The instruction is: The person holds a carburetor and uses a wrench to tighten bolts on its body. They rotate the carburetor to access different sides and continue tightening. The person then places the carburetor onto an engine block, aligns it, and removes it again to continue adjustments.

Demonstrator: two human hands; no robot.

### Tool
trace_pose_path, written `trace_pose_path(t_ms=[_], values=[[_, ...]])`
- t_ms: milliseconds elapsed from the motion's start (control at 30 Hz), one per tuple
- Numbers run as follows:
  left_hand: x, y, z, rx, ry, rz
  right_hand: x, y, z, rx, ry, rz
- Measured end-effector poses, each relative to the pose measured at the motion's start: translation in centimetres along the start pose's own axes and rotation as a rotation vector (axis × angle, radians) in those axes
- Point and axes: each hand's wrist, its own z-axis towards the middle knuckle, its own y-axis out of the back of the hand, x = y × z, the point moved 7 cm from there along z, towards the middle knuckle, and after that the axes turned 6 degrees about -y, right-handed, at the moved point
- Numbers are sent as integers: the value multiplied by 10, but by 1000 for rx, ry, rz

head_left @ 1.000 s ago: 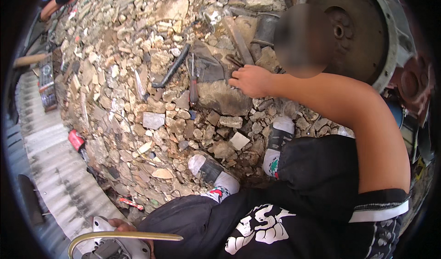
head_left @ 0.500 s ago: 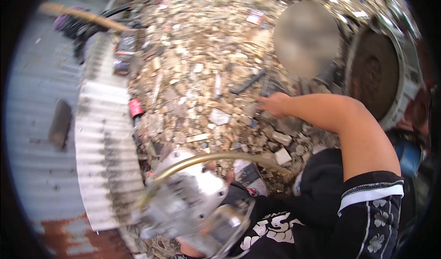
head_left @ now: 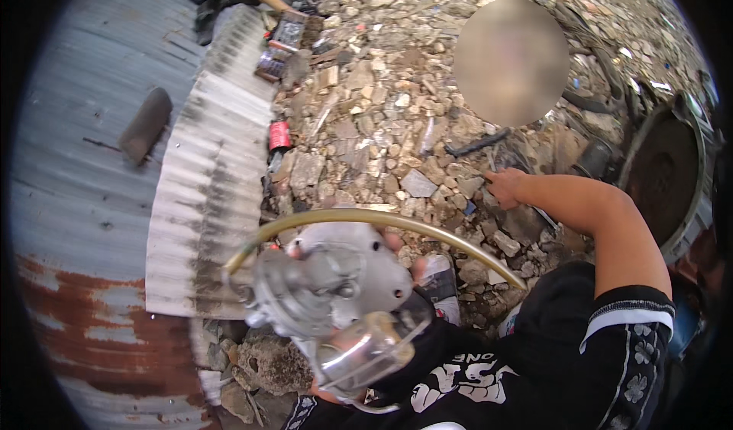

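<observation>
My left hand is wrapped round a silver metal fuel pump close in front of me, its fingertips showing at the far edge. The pump has a flat plate with bolt holes, a clear bowl held by a wire bail, and a yellowish hose arching over it to the right. Stretched out over the rubble, my right hand is low by the stones, its fingers drawn together. A thin shiny rod shows just below that hand; whether the fingers hold it is unclear. A dark stick lies just beyond.
Stony rubble covers the ground. On the left lie a white corrugated sheet and rusty blue-grey metal roofing bearing a dark block. A red-labelled bottle lies beside the sheet. At right stands a round metal drum.
The view has swung left and down, so the sheet, rubble and drum sit farther right. The pump has tilted slightly in my left hand. My right hand stays low over the stones.
</observation>
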Motion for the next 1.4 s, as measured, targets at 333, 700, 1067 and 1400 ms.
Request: trace_pose_path(t_ms=[333,700,1067,1400], values=[[-19,50,-3,-37,57,6,-40,-8,-74,-294,-29,200],[-20,63,6,-71,118,-41,-74,-115,-110,-103,-377,381],[-19,47,-4,-126,111,102,-36,-109,-81,-185,-329,132],[-27,59,-5,42,216,-40,-54,-78,-108,-185,-444,416]])
